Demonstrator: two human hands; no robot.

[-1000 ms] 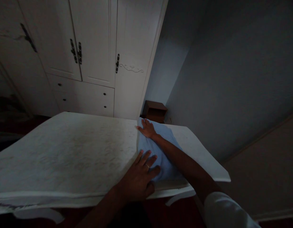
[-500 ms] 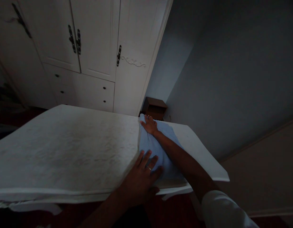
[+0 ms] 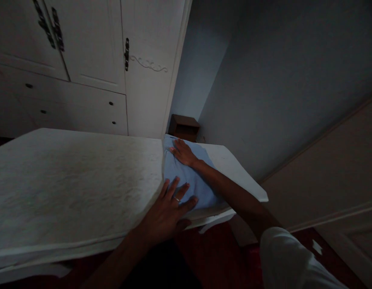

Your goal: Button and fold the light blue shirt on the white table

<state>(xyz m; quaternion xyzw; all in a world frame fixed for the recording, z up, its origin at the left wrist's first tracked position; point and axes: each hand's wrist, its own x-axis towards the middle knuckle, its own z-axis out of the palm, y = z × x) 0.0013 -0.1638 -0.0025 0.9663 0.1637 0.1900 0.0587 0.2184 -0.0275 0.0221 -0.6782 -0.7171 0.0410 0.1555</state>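
Note:
A light blue cloth [image 3: 193, 182] lies spread across the right part of a long white table [image 3: 92, 180]. My right hand [image 3: 183, 152] rests flat near the cloth's far left corner, its fingers extended. At the cloth's near left edge is my left hand [image 3: 169, 210], fingers spread and a ring on one of them. Its fingertips touch or hover just over the fabric; I cannot tell which. Part of the cloth's right side is hidden under my right forearm.
Behind the table stands a white wardrobe [image 3: 146, 92] with dark handles and drawers. A small brown open-fronted cabinet [image 3: 184, 126] sits in the corner beyond the table. A grey wall [image 3: 264, 88] rises on the right. Below is a dark red floor [image 3: 210, 257].
The view has shifted right and down. My right hand now lies flatter, slightly nearer on the cloth, and the cloth's far edge shows more. My left hand stays at the near edge.

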